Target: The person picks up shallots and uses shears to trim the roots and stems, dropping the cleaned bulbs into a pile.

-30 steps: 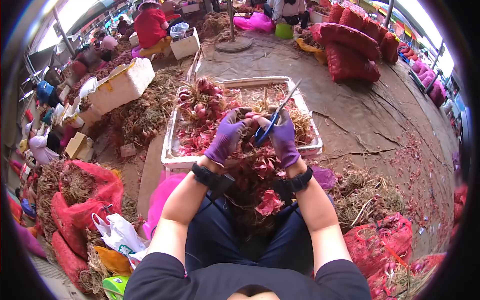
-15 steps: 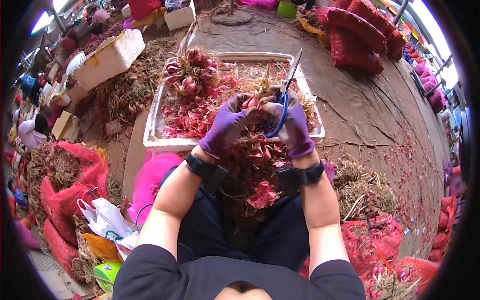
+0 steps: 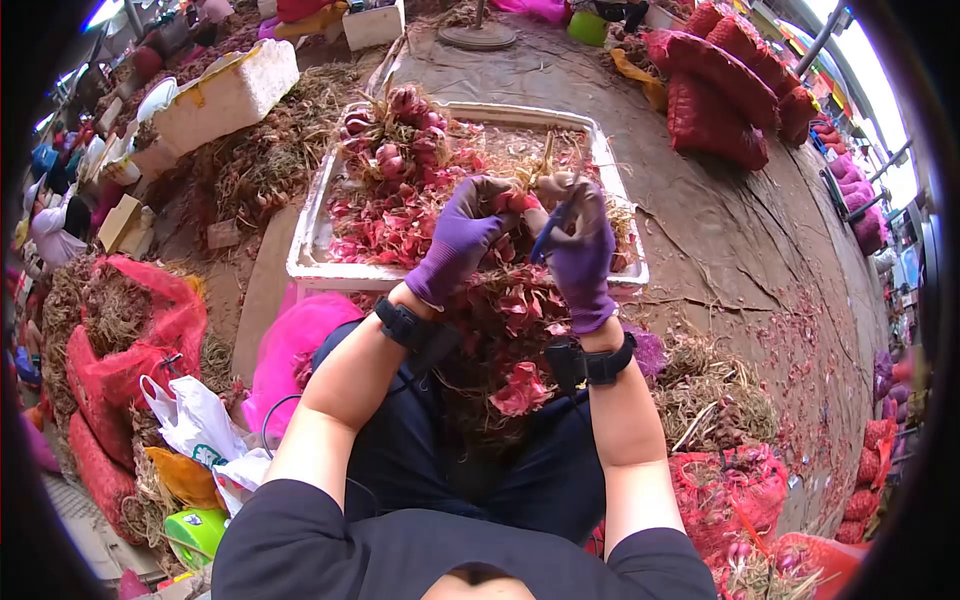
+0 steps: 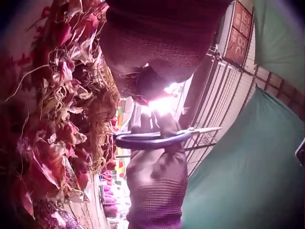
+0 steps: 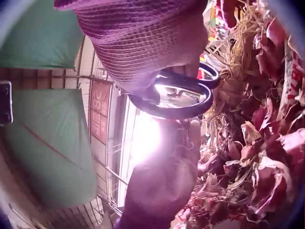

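My left hand [image 3: 460, 240], in a purple glove, pinches a small reddish shallot [image 3: 518, 203] with dry stalks above the near side of a white foam box [image 3: 345, 272]. Close beside it, my gloved right hand [image 3: 587, 250] holds blue-handled scissors [image 3: 545, 236], its fingertips right at the shallot. In the left wrist view the scissors [image 4: 152, 141] lie across the right palm, blades pointing away from the handles. The handle loops of the scissors [image 5: 167, 113] hang from the fingers in the right wrist view. Gloved fingers mostly hide the shallot.
A bunch of shallots [image 3: 395, 150] sits at the box's back left, among loose red skins [image 3: 385, 235]. Dry stalks and skins cover my lap [image 3: 520, 320]. Red mesh sacks [image 3: 715, 135] stand at the back right. A white foam crate [image 3: 225, 100] and plastic bags [image 3: 195, 420] lie leftward.
My right hand has turned, so the scissor blades that pointed up and away half a second ago now show little. Both hands stay close together at the shallot. The head view has shifted slightly.
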Demonstrator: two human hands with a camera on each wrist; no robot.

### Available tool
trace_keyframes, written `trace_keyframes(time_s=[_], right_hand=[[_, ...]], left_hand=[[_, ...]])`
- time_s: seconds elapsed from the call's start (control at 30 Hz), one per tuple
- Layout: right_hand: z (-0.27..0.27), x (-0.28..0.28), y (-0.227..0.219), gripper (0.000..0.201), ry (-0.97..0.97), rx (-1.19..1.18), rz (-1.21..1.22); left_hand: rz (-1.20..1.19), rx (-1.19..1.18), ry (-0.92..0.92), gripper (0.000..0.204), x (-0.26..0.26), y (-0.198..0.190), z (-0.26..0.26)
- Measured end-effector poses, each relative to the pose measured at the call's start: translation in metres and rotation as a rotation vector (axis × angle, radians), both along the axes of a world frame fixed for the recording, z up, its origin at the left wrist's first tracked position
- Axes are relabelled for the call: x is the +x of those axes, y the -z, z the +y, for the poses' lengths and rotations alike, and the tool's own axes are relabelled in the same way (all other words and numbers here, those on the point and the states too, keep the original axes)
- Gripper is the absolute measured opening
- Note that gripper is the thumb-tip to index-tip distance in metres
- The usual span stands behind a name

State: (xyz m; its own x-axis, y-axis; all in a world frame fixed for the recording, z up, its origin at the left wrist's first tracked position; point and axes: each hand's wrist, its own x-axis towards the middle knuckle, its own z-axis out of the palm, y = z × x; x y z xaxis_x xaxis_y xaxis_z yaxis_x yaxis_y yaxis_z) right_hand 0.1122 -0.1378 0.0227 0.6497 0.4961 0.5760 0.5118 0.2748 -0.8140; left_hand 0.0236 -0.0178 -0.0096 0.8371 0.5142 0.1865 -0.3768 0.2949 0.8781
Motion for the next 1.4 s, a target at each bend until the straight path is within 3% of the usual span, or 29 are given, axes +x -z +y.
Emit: trace_keyframes(time_s=[0.03,0.1,0.17,0.37,0.43,0.5,0.57,0.6,0.63,0.7,0.73,0.77,0.83,0.87,1.0,1.07,1.17,1.23,1.27,1.4], right_hand=[[-0.001,0.001,0.0,0.03,0.001,0.001,0.0],[-0.002,0.004,0.0,0.032,0.124,-0.166,-0.365],[-0.002,0.003,-0.001,0.032,0.165,-0.156,-0.381],[-0.01,0.009,-0.004,0.028,0.157,-0.345,-0.046],[-0.002,0.005,0.004,0.028,-0.178,-0.044,0.452],[-0.005,0.001,0.0,0.03,-0.188,-0.056,0.496],[-0.007,0.003,-0.012,0.034,-0.37,0.061,0.625],[-0.009,0.001,-0.018,0.033,-0.337,0.155,0.67],[-0.009,0.011,-0.016,0.031,-0.286,0.165,0.562],[-0.013,0.022,-0.008,0.032,0.067,0.174,0.206],[-0.017,0.036,-0.003,0.031,0.289,-0.049,-0.001],[-0.018,0.042,0.004,0.031,0.291,-0.045,-0.002],[-0.017,0.036,-0.003,0.034,-0.13,0.062,0.45],[-0.014,0.036,0.001,0.034,-0.205,0.0,0.51],[-0.006,0.007,-0.003,0.034,-0.215,-0.129,0.384],[-0.007,0.007,0.001,0.034,-0.2,-0.122,0.402],[-0.003,-0.002,0.003,0.034,-0.191,-0.04,0.475],[0.0,-0.005,0.007,0.035,-0.106,-0.003,0.242],[-0.003,0.003,0.018,0.043,-0.081,-0.113,0.124],[-0.001,0.001,0.017,0.042,-0.204,-0.069,0.349]], left_hand=[[0.0,0.001,0.001,0.02,0.001,0.002,-0.001],[0.042,0.148,-0.033,0.019,0.0,0.002,-0.004],[0.075,0.208,-0.046,0.023,-0.001,0.0,-0.006],[0.029,0.156,0.09,0.035,-0.004,-0.009,-0.01],[0.002,0.914,-0.33,0.036,0.001,0.002,-0.011],[0.066,0.927,-0.312,0.037,-0.001,0.007,-0.013],[0.053,1.064,-0.391,0.041,-0.001,0.002,-0.015],[0.08,0.837,-0.189,0.039,-0.001,0.0,-0.014],[0.078,0.835,-0.191,0.039,-0.001,-0.003,-0.013],[0.118,0.123,0.147,0.041,-0.007,-0.014,-0.008],[0.08,0.082,0.177,0.042,-0.007,-0.015,-0.005],[0.078,0.086,0.178,0.042,-0.008,-0.016,-0.002],[0.085,0.002,0.231,0.04,-0.009,-0.017,-0.001],[0.083,0.001,0.231,0.04,-0.009,-0.016,-0.002],[-0.012,0.089,0.132,0.038,-0.007,-0.012,-0.007],[0.057,0.33,0.038,0.039,-0.005,0.001,-0.001],[0.065,0.24,0.051,0.036,-0.006,-0.004,-0.003],[0.065,0.174,0.094,0.034,-0.01,-0.009,0.0],[0.067,0.108,0.135,0.031,-0.011,-0.011,0.001],[0.136,0.094,0.13,0.029,-0.013,-0.015,0.003]])
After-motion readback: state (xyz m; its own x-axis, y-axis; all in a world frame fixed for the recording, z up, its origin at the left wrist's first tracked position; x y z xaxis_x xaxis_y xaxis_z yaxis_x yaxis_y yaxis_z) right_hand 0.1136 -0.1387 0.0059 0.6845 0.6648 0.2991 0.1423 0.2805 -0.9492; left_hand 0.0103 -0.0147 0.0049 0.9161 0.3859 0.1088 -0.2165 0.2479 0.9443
